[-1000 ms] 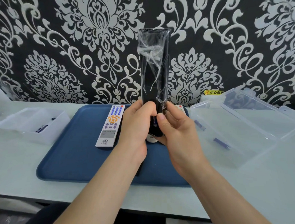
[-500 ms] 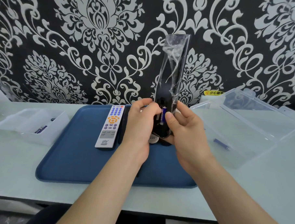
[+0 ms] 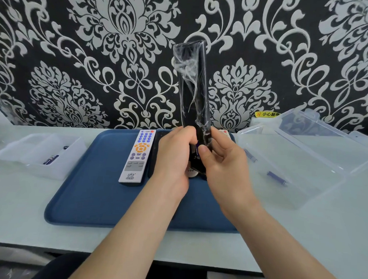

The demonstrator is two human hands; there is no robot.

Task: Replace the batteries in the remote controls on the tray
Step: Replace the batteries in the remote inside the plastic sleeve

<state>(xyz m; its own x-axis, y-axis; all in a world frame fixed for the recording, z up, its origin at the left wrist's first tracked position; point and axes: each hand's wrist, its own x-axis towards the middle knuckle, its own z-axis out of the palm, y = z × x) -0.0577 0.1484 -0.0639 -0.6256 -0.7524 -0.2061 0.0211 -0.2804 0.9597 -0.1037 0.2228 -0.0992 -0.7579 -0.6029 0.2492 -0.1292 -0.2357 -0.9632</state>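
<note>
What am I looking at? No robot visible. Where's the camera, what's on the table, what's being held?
There is no machine here: a person works with two bare hands. The single camera sits on their head and looks forward and down, so the arms reach in from below. The left hand and right hand both grip a black remote, wrapped in clear film and held upright above a blue tray. A white remote lies face up on the tray. On the table, a small white bin at left holds batteries; an open clear box at right holds a couple more.
</note>
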